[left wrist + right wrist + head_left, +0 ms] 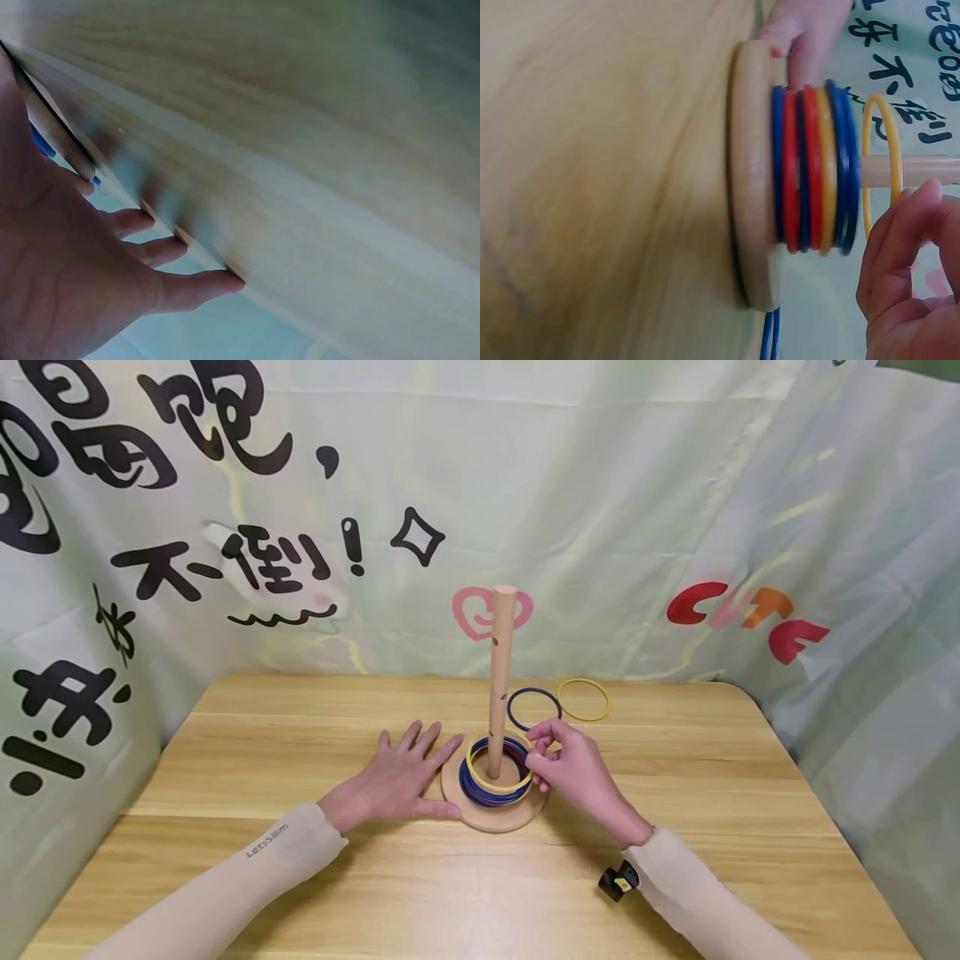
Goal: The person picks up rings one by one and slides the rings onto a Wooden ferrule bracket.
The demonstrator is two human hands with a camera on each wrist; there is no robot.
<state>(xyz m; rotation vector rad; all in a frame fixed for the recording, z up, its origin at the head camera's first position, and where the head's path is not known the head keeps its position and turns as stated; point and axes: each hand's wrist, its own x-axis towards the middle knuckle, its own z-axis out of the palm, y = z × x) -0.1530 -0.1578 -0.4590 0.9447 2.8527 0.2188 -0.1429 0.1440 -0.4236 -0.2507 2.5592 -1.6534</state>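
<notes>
A wooden peg [501,677] stands upright on a round wooden base [491,821]. Around its foot lies a stack of blue, red and yellow rings [825,172]. My right hand [573,768] pinches the near side of a yellow ring [894,139] between thumb and fingers. That ring encircles the peg and hangs a short way above the top blue rings in the right wrist view. On the left, my left hand [397,777] rests with spread fingers against the tabletop, its thumb and index finger at the edge of the base.
Behind the base, a blue ring [509,708] and another yellow ring [581,679] lie on the wooden table [300,735]. A printed curtain [600,485] hangs around the back and sides. A small black camera [619,881] is strapped at the right wrist.
</notes>
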